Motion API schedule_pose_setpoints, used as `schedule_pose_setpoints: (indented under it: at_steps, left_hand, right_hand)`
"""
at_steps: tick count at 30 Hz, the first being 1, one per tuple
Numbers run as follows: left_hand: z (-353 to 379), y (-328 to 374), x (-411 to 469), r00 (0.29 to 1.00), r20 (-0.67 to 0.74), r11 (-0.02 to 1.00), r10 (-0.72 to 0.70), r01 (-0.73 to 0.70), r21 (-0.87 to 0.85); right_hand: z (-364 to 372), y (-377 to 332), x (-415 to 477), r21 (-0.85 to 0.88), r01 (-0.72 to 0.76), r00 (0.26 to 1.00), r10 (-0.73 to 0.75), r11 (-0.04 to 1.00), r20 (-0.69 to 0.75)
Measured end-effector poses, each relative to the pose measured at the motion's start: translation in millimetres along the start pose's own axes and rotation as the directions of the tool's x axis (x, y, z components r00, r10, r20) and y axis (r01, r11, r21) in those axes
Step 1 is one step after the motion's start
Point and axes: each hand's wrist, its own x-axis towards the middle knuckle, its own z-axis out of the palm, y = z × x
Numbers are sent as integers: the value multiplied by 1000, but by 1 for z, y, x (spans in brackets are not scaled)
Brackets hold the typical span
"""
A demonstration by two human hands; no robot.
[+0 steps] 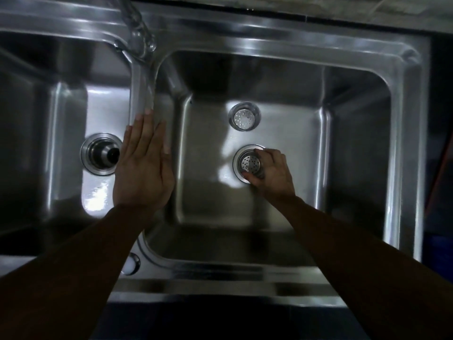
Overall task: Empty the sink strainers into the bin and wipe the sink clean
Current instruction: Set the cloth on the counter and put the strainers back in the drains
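Double steel sink [269, 28], seen from above. Left hand [143, 173] lies flat on the divider [141, 89], fingers [147, 128] straight, pointing to the back. Right of the divider, on the bowl floor, right hand [274, 173] grips a strainer [250, 164] sitting in the drain, fingertips curled round its rim. Second strainer [244, 116] is loose on the floor, same side, further back. Left of the divider, open drain [100, 153] just beside the left hand. Tap [137, 28] at the divider's back end, round white cap [131, 263] at its front end.
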Motion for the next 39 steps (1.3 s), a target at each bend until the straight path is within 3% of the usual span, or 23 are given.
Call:
schedule_pose_setpoints:
  at_steps: [7,14,22,27,33,39]
  left_hand:
    - [1,-3,0,1000,6,1000,4,-4,-12]
    - [-6,4,2,1000,-3,998,-20,20,-56]
    - [-12,3,0,1000,29,997,-2,4,-77]
    - [-15,-3,-3,997,75,981,-4,19,-194]
    - [-59,-42,-1,968,235,867,84,45,-497]
    - [-111,-149,-22,978,202,961,-44,97,-259]
  right_hand:
    - [-14,-26,40,6,51,985,-50,999,-167]
    - [-14,-60,105,71,-128,992,128,989,7]
    - [-24,-71,53,97,-82,991,91,992,-93]
    - [-31,-103,-5,102,-120,979,135,988,-153]
    - [-51,-180,-34,135,-8,955,48,991,-293]
    - [-39,-277,-15,191,149,939,-78,970,-336]
